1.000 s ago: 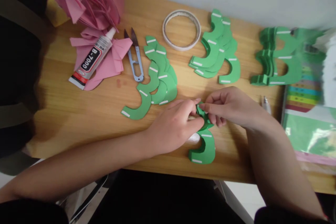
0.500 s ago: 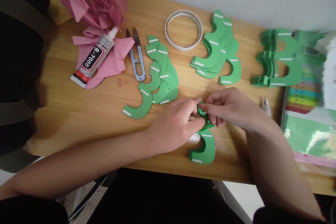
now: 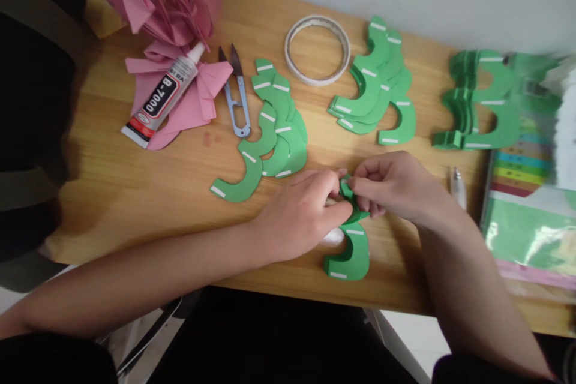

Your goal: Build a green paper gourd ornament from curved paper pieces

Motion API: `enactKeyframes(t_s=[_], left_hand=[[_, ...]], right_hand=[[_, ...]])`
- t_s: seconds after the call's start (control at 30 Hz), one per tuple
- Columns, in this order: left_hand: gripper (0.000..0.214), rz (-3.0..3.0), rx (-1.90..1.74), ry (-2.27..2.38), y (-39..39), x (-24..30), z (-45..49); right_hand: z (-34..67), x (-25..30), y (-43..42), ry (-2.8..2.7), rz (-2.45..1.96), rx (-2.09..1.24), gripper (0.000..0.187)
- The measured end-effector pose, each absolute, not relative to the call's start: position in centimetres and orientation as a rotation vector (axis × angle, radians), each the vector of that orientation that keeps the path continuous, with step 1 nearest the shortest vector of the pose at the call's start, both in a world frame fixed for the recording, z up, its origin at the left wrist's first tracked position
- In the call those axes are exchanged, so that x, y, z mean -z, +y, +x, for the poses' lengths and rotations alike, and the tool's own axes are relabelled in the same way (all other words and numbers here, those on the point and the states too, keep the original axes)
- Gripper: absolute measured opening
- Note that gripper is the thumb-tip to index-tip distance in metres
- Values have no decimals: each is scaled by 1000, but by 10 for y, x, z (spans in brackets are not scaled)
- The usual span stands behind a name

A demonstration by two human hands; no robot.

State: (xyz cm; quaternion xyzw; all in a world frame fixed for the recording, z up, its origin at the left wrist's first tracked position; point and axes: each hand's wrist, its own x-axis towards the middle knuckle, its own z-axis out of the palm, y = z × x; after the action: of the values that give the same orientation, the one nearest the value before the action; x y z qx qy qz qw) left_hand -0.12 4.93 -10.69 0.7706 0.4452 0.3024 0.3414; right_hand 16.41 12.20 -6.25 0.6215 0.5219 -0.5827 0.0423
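My left hand [image 3: 310, 210] is closed with thumb and fingers around a green wavy foam piece [image 3: 357, 249], part of a thick stack near the table's front edge. My right hand [image 3: 380, 183] pinches the stack's upper end, its fingertips close to my left fingers. White tape strips mark the stack's visible face; the upper part is largely covered by my fingers. Left of my hands lies a fanned pile of similar green pieces [image 3: 281, 150]. Another green pile [image 3: 371, 96] rests beyond my right hand.
A tape roll [image 3: 344, 66], blue-handled thread snips [image 3: 240, 111] and a B-7000 glue tube [image 3: 164, 96] on pink sheets [image 3: 204, 87] lie across the wooden table [image 3: 148, 210]. Stacked green pieces [image 3: 497, 102] and a plastic packet [image 3: 531, 228] sit right, near a pen-like object [image 3: 458, 188].
My right fingertips have shifted slightly to the right at the stack's upper end, showing a little more green. My left hand keeps its hold.
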Motion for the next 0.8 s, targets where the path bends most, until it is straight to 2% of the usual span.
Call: enactKeyframes(t_s=[0.17,0.43,0.63,0.8], left_hand=[[11,2011,-807,1137,50,107,-1],[15,2134,-807,1138,50,107,-2],[20,2183,-808,1145,50,109,-2],[27,2290,-781,1136,49,110,-1]], right_hand=[[168,61,126,1541,1812,1900,26],[168,62,124,1565,1833,1872,31],[162,62,121,1629,1889,1764,25],[157,61,117,1829,1911,1529,22]])
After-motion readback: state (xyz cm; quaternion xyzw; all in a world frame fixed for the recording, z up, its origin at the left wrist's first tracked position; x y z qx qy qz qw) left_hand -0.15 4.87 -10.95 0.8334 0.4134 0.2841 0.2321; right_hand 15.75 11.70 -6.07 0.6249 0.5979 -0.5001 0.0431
